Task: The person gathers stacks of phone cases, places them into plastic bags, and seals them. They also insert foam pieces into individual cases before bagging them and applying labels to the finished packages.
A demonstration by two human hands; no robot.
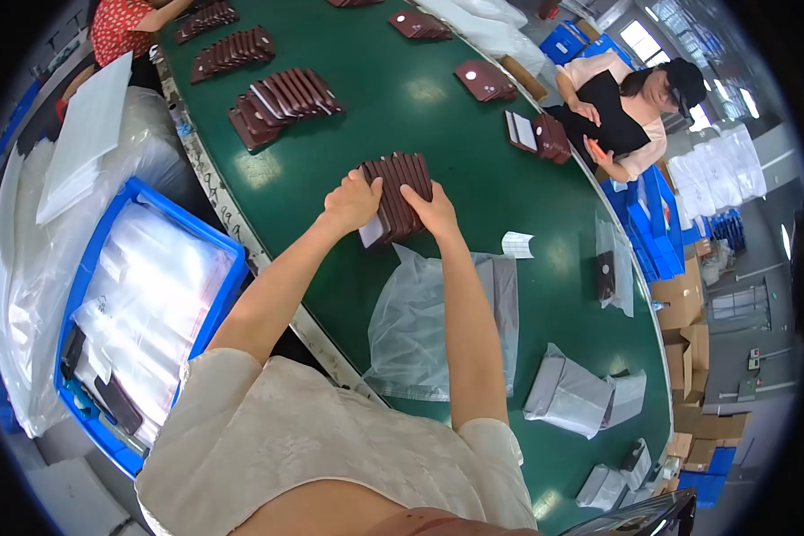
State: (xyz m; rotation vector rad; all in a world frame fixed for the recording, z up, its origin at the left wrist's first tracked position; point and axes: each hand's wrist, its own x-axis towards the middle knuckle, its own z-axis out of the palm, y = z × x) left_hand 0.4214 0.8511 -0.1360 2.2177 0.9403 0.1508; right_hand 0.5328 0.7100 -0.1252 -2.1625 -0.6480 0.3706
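Both of my hands grip a row of dark brown, flat booklet-like items (393, 192) in the middle of the green table. My left hand (355, 201) is closed round the row's left side, where a white face shows low down. On the right side, my right hand (432, 212) presses with its thumb on top. Just below the row lies a translucent plastic bag (411, 330), partly under my right forearm, with a greyish wrapped stack (504, 295) beside it. A small white label sheet (517, 245) rests to the right of my right hand.
More brown stacks (295, 94) lie farther up the table (393, 116). Wrapped packs (567, 391) are at the right. A blue bin (232, 252) of plastic bags stands left. A person in a black cap (616, 112) is across the table; another person's red sleeve (121, 31) is top left.
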